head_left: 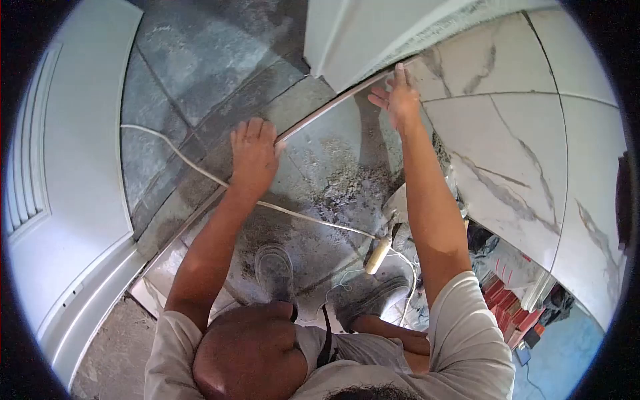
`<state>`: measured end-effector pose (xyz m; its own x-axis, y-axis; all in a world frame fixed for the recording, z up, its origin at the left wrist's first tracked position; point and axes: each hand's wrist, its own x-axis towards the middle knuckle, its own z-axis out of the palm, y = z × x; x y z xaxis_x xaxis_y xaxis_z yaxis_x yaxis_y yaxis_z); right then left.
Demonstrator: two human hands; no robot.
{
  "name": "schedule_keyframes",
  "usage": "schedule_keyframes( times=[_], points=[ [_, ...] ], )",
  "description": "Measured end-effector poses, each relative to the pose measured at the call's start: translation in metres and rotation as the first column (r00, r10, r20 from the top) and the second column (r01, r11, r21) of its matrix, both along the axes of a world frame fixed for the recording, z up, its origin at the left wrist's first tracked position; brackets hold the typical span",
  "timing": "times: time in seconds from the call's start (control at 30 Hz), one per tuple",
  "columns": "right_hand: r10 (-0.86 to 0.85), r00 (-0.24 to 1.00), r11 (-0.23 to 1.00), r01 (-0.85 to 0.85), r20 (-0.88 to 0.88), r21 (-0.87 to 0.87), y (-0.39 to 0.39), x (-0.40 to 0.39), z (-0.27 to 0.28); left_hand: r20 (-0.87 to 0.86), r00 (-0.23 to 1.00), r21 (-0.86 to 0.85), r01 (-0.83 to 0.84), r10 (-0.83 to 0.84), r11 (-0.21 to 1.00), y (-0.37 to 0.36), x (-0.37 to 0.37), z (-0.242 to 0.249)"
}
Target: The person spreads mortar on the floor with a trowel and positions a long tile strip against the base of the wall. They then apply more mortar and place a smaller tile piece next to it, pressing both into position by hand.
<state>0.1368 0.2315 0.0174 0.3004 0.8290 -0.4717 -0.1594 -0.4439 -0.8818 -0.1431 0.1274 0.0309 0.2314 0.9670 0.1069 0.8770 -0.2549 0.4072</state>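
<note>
A long, thin, pale strip (333, 105), looking like a tile's edge, runs slantwise from my left hand to the foot of the white door frame. My left hand (255, 157) is closed over the strip's near end, fingers curled over and the thumb side against it. At its far end, my right hand (402, 100) has its fingers spread, fingertips right by the strip and the marbled wall tile (493, 160). Below the strip lies grey floor with crumbled mortar (343, 187). A trowel with a wooden handle (379, 257) rests beside my shoe.
A white cable (300, 215) crosses the floor under my left forearm. The white door (87, 133) stands at left, the door frame (360, 40) ahead. Grey floor tiles (193, 73) lie beyond the strip. Red boxes (503, 307) and bags sit at lower right.
</note>
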Motion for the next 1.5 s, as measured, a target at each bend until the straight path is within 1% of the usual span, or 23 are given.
schedule_keyframes(
  times=[0.03,0.1,0.13,0.2,0.23,0.27,0.33,0.4,0.53,0.6,0.73,0.83,0.9,0.97,1.03,1.1,1.17,1.23,1.27,1.33,1.37,1.43,1.5],
  points=[
    [0.017,1.000,1.000,-0.017,-0.003,0.001,0.001,0.000,-0.004,-0.003,1.000,0.001,-0.017,0.017,1.000,-0.001,0.000,0.000],
    [0.077,0.991,0.997,-0.079,-0.114,-0.010,0.003,-0.007,-0.009,-0.046,0.999,0.037,-0.025,0.027,0.999,-0.004,-0.002,-0.001],
    [0.041,0.996,0.998,-0.045,-0.079,-0.037,0.002,-0.012,-0.009,-0.050,0.998,0.035,-0.042,0.043,0.999,-0.004,-0.003,-0.001],
    [0.056,0.995,0.998,-0.059,-0.080,-0.036,-0.001,-0.016,-0.009,-0.006,0.999,0.040,-0.048,0.048,0.998,-0.006,-0.007,-0.001],
    [0.056,0.995,0.998,-0.059,-0.079,-0.028,-0.001,-0.016,-0.011,-0.015,0.998,0.034,-0.062,0.063,0.997,-0.007,-0.008,0.000],
    [-0.003,0.993,0.999,-0.001,-0.120,-0.033,0.001,-0.015,-0.018,-0.015,0.997,0.028,-0.073,0.073,0.997,-0.009,-0.009,0.001],
    [0.009,0.992,1.000,-0.012,-0.127,-0.028,0.002,-0.013,-0.023,-0.017,0.996,0.024,-0.092,0.093,0.995,-0.010,-0.011,0.000],
    [0.017,0.994,0.999,-0.020,-0.106,-0.027,0.002,-0.013,-0.023,0.063,0.994,0.054,-0.090,0.087,0.994,-0.010,-0.013,-0.003],
    [0.029,0.995,0.999,-0.030,-0.097,-0.014,-0.001,-0.016,-0.016,0.073,0.994,0.057,-0.089,0.085,0.994,-0.010,-0.013,-0.004],
    [0.008,0.996,0.999,-0.012,-0.092,-0.047,0.000,-0.017,-0.016,0.108,0.991,0.078,-0.087,0.078,0.993,-0.009,-0.013,-0.005],
    [0.000,0.995,0.999,-0.004,-0.100,-0.039,0.001,-0.016,-0.021,0.118,0.989,0.042,-0.091,0.086,0.995,-0.008,-0.012,-0.002],
    [-0.019,0.995,0.998,0.014,-0.100,-0.053,0.002,-0.018,-0.019,0.102,0.992,-0.003,-0.080,0.080,0.997,-0.007,-0.012,0.000],
    [0.031,0.995,1.000,-0.031,-0.098,0.004,-0.001,-0.019,-0.020,0.057,0.997,0.053,-0.054,0.051,0.997,-0.006,-0.014,-0.004],
    [0.039,0.996,0.999,-0.038,-0.085,0.015,-0.001,-0.019,-0.023,0.046,0.999,0.035,-0.024,0.022,0.999,-0.006,-0.015,-0.006],
    [0.052,0.995,0.996,-0.046,-0.084,0.073,-0.006,-0.019,-0.027,0.035,0.999,0.014,0.012,-0.013,1.000,-0.004,-0.015,-0.006],
    [-0.003,0.986,1.000,0.001,-0.165,-0.017,-0.015,-0.026,-0.037,-0.011,1.000,0.035,0.016,-0.016,0.999,0.000,-0.015,-0.005],
    [-0.058,0.955,0.997,0.038,-0.291,-0.074,-0.041,-0.056,-0.035,-0.005,0.999,0.039,0.039,-0.039,0.998,-0.001,-0.014,-0.002],
    [-0.041,0.941,0.994,0.003,-0.336,-0.113,-0.063,-0.085,-0.022,-0.004,0.999,0.060,0.044,-0.044,0.997,0.002,-0.013,-0.003],
    [-0.059,0.939,0.992,0.018,-0.339,-0.122,-0.065,-0.095,-0.026,-0.005,0.999,0.067,0.048,-0.048,0.997,0.001,-0.015,-0.005],
    [-0.021,0.952,1.000,0.021,-0.304,-0.004,-0.071,-0.109,-0.031,-0.016,0.998,0.064,0.061,-0.061,0.996,0.000,-0.014,-0.006],
    [-0.031,0.949,1.000,0.029,-0.313,-0.012,-0.072,-0.111,-0.032,-0.039,0.997,0.083,0.062,-0.059,0.995,0.000,-0.014,-0.005],
    [-0.109,0.968,0.993,0.115,-0.226,0.013,-0.073,-0.115,-0.021,-0.071,0.995,0.095,0.070,-0.064,0.993,-0.001,-0.015,-0.005],
    [-0.103,0.968,0.994,0.107,-0.230,0.004,-0.075,-0.115,-0.016,-0.096,0.993,0.062,0.077,-0.071,0.995,0.002,-0.015,-0.005]
  ],
)
